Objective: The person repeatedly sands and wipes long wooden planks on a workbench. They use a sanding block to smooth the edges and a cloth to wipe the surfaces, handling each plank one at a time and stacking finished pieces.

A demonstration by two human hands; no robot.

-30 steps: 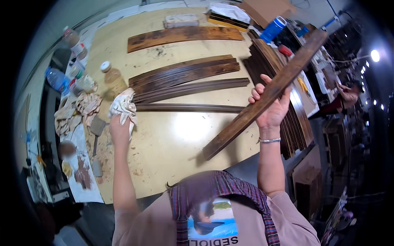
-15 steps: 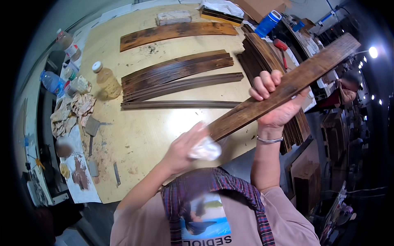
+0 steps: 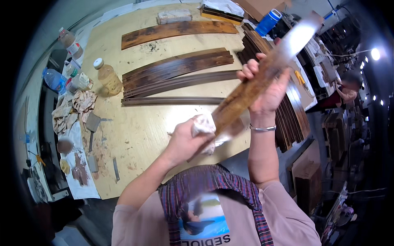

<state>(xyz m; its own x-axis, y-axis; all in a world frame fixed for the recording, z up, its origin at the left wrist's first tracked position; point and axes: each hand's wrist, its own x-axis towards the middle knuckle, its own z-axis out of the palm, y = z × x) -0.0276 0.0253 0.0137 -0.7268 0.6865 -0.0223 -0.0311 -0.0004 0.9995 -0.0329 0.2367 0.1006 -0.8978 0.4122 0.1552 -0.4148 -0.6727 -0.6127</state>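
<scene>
A brown wooden plank (image 3: 242, 92) slants up to the right above the table, its far end bright with glare and smeared by motion. My right hand (image 3: 264, 88) is closed round its middle, fingers on one edge and thumb on the other. At the plank's lower end my left hand (image 3: 186, 139) is closed on a crumpled white cloth (image 3: 204, 125), which is pressed against that end. Behind the plank, several dark grooved boards (image 3: 176, 71) lie stacked on the table. One lone brown board (image 3: 178, 33) rests farther back.
A pale work table (image 3: 143, 131) spreads before me. At its left stand a capped bottle of yellowish liquid (image 3: 108, 78), a blue-tinted bottle (image 3: 53, 80), crumpled rags (image 3: 76, 108) and a scraper (image 3: 92, 123). More planks (image 3: 293, 119) pile up at right, near a blue jug (image 3: 268, 22). A person (image 3: 349, 88) is farther right.
The plank has tilted more steeply, its far end swinging up and to the left. My right hand has moved slightly left with it, and the cloth now wraps the lower end.
</scene>
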